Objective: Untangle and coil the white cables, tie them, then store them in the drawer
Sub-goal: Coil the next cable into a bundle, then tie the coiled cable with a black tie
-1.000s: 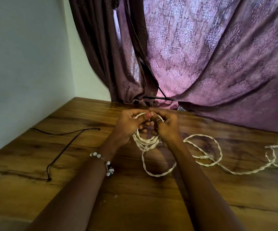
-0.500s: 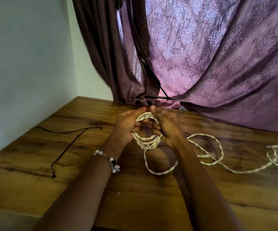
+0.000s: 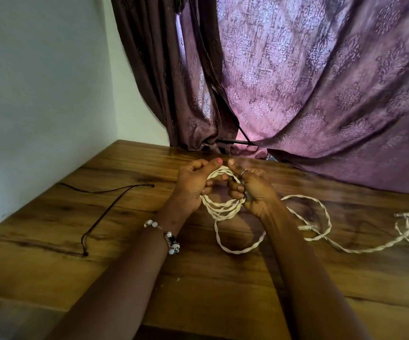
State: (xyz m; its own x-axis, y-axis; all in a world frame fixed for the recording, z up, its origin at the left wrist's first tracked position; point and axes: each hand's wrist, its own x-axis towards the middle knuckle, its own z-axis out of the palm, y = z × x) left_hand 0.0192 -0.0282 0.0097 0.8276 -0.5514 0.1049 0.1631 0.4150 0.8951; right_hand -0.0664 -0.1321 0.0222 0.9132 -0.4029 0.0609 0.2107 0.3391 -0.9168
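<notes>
Wooden table [image 3: 124,278]: left hand [image 3: 193,187] and right hand [image 3: 252,190] grip half-wound cable coil [image 3: 223,207]; loose tail right, tying, storing remain.

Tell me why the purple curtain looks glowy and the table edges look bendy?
Head view: daylight shines through the purple patterned curtain, so it glows pink; the wide lens bends the brown wooden table and the white wall; the table shows soft glare near the curtain; the twisted white cable and both hands stay sharp.

Wooden table [image 3: 124,278] bears white cable [image 3: 326,222] and black cord [image 3: 107,212]
</notes>
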